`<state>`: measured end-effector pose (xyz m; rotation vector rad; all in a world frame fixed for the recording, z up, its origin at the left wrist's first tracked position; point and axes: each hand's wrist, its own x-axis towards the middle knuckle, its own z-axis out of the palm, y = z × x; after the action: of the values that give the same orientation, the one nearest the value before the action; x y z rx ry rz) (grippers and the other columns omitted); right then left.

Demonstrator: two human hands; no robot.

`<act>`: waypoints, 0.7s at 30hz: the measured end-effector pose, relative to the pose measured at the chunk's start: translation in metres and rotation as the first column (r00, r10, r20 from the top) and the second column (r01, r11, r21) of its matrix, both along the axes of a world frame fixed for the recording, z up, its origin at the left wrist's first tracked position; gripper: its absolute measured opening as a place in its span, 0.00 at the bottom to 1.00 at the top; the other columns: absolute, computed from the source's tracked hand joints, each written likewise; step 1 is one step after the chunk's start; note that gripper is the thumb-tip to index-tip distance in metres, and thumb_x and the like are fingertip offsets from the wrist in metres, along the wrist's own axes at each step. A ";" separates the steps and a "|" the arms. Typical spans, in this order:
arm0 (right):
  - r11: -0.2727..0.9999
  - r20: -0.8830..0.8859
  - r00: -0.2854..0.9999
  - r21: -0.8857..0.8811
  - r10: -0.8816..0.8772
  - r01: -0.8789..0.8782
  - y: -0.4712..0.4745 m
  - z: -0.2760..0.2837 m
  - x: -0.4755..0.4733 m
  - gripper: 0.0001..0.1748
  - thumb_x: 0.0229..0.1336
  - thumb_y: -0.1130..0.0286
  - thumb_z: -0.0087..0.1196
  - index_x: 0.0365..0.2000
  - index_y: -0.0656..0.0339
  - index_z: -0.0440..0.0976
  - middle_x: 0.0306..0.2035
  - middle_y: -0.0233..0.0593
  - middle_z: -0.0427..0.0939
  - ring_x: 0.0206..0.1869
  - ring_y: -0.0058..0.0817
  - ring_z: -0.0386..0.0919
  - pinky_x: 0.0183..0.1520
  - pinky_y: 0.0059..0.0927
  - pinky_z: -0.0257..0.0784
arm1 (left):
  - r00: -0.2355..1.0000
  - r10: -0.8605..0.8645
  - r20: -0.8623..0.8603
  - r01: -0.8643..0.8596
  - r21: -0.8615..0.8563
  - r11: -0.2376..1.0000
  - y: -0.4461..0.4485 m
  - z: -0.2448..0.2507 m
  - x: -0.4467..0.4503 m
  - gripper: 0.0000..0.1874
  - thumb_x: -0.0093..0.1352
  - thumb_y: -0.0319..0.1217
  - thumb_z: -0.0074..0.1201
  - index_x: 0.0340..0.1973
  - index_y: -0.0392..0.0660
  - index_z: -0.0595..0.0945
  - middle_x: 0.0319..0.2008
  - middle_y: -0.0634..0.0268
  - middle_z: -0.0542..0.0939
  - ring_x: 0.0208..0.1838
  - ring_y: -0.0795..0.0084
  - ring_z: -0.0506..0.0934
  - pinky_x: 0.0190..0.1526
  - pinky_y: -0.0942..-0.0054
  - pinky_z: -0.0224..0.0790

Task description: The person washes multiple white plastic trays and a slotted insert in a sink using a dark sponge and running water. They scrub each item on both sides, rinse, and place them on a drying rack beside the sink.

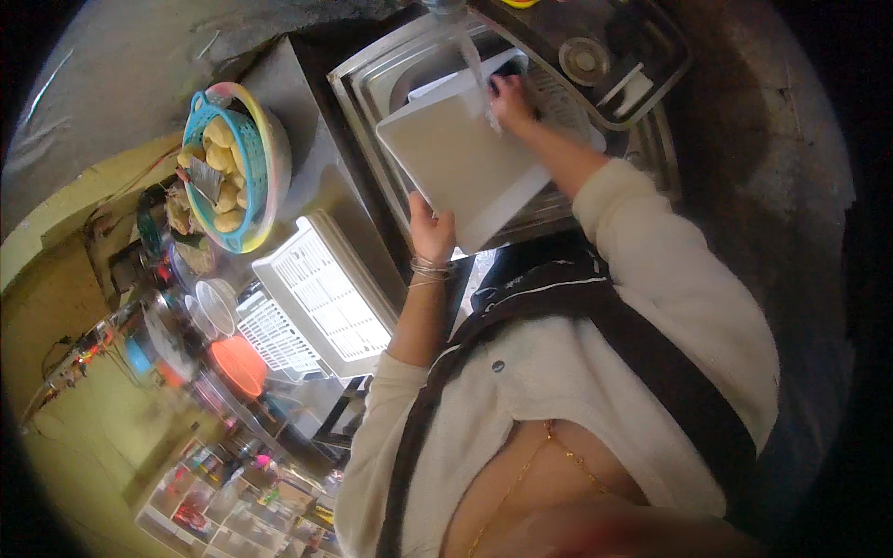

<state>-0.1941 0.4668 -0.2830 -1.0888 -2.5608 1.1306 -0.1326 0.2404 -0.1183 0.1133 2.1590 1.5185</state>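
Note:
A white flat-sided plastic tray or bin point(460, 146) lies tilted over the steel sink point(356, 77). With thumb and fingers, my left hand point(432, 234) grips its near left edge. At the far edge, my right hand point(511, 101) is on something dark, perhaps a scrubber, too unclear to name; it touches or hovers over the white plastic. Water runs from the tap point(443, 5) between the two hands, onto the tray. Beneath the tray, part of another white piece point(446, 84) shows in the basin.
Left of the sink, a blue basket point(244, 150) of peeled potatoes point(220, 157) and a knife sits in a larger basin. White slotted plastic trays point(328, 300) lean nearby. An orange bowl point(241, 366) stands further left. A dark tub point(652, 77) is at the upper right.

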 end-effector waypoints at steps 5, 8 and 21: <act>0.924 -0.565 0.741 0.112 0.362 -0.367 -0.105 0.071 0.011 0.15 0.44 0.70 0.52 0.38 0.54 0.74 0.41 0.45 0.68 0.44 0.43 0.68 0.46 0.39 0.65 | 0.996 -0.066 -0.054 0.066 0.009 0.998 -0.010 -0.008 -0.005 0.16 0.56 0.19 0.43 0.41 0.38 0.66 0.39 0.59 0.71 0.44 0.71 0.71 0.45 0.75 0.63; 0.871 -0.575 0.736 -0.079 0.357 -0.484 -0.117 0.110 0.017 0.17 0.44 0.71 0.51 0.39 0.54 0.74 0.42 0.44 0.68 0.46 0.42 0.67 0.48 0.39 0.65 | 0.993 -0.093 -0.078 0.090 -0.041 0.995 -0.011 -0.007 -0.008 0.16 0.56 0.19 0.42 0.41 0.39 0.65 0.39 0.60 0.71 0.43 0.72 0.69 0.45 0.75 0.63; 0.807 0.208 0.847 -0.477 0.489 -0.348 0.042 0.039 0.127 0.16 0.47 0.59 0.50 0.35 0.56 0.75 0.35 0.41 0.76 0.41 0.37 0.73 0.43 0.37 0.67 | 0.720 -0.170 -0.673 0.131 -0.110 0.985 -0.027 0.076 -0.028 0.08 0.52 0.18 0.49 0.24 0.41 0.68 0.46 0.48 0.73 0.47 0.56 0.73 0.46 0.70 0.65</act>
<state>-0.0669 0.5088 -0.2437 -0.8360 -3.0060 1.8312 -0.1611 0.2130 -0.0422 0.9489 2.6497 1.4562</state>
